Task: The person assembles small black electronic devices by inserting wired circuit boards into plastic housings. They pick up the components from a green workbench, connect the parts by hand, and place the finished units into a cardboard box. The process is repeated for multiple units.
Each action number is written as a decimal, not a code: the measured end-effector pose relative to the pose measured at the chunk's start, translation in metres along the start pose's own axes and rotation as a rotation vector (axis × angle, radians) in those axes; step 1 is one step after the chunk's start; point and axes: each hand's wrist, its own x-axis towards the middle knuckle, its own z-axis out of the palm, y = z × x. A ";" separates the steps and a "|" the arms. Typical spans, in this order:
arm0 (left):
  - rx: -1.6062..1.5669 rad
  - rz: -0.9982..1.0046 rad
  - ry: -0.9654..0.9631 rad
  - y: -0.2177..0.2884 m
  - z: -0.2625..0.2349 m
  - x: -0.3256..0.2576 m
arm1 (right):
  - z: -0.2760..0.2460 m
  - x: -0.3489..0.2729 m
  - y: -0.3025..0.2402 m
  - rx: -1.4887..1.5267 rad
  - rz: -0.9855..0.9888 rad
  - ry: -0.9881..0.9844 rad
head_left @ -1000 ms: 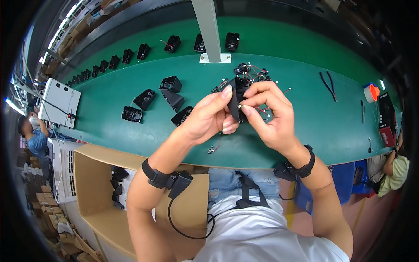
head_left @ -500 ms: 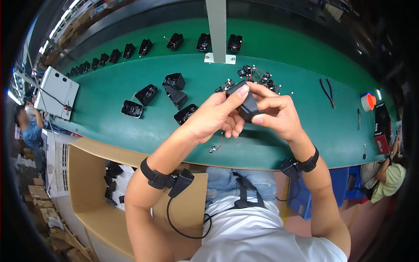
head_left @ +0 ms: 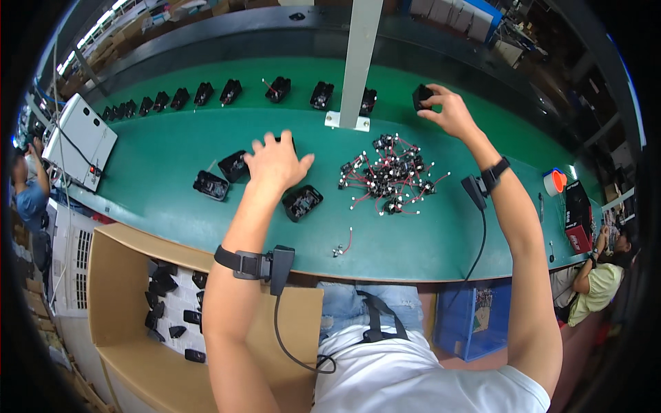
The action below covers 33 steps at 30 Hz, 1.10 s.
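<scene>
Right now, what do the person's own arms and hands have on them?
Both hands are bare. The left hand has a black wrist strap with a small black box and a black cable hanging down. The right hand has a similar black strap and cable. The sleeves are short and white.

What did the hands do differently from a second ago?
They split apart. The right hand carried the black part out to the far row on the green bench. The left hand let go and moved left over the loose black housings. The wired pile stayed put.
</scene>
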 end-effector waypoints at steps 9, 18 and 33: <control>0.022 -0.034 -0.062 0.000 0.007 0.005 | 0.034 0.000 0.034 -0.250 -0.006 -0.076; -0.168 0.278 0.237 0.032 -0.010 -0.020 | 0.007 -0.017 -0.069 0.106 -0.120 -0.227; -0.740 0.297 -0.047 0.039 -0.013 -0.023 | 0.026 -0.030 -0.115 0.622 -0.067 0.076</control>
